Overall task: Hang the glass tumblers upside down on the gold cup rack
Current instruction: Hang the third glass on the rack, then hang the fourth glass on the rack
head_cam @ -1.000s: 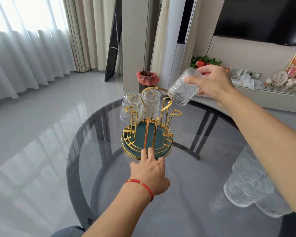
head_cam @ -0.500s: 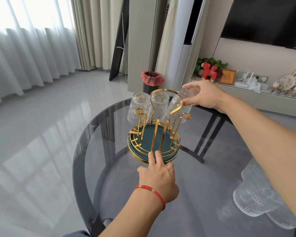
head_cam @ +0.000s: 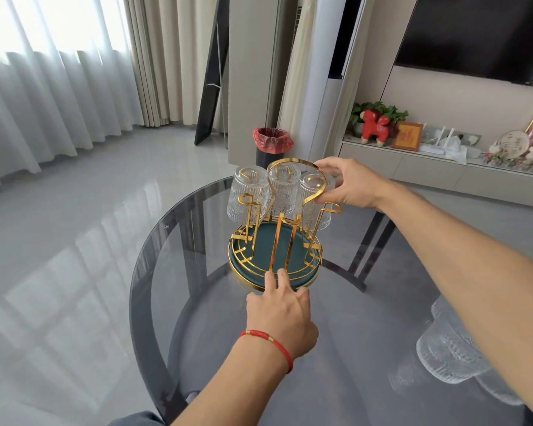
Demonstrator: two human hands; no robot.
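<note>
Our right hand [head_cam: 348,186] is pinching a fragile, slippery tumbler [head_cam: 316,204] by its base; left hand [head_cam: 282,312], fingers spread, is steadying the gold rack [head_cam: 274,259].

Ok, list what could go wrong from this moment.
1. The right hand is on the third tumbler at its peg; let go before it seats and it may slip off onto the glass table.
2. All three hung glasses sit on the far side of the rack; only the left hand at the near rim steadies it, so it might tip.
3. The right forearm passes over the spare tumblers and could knock them.
</note>
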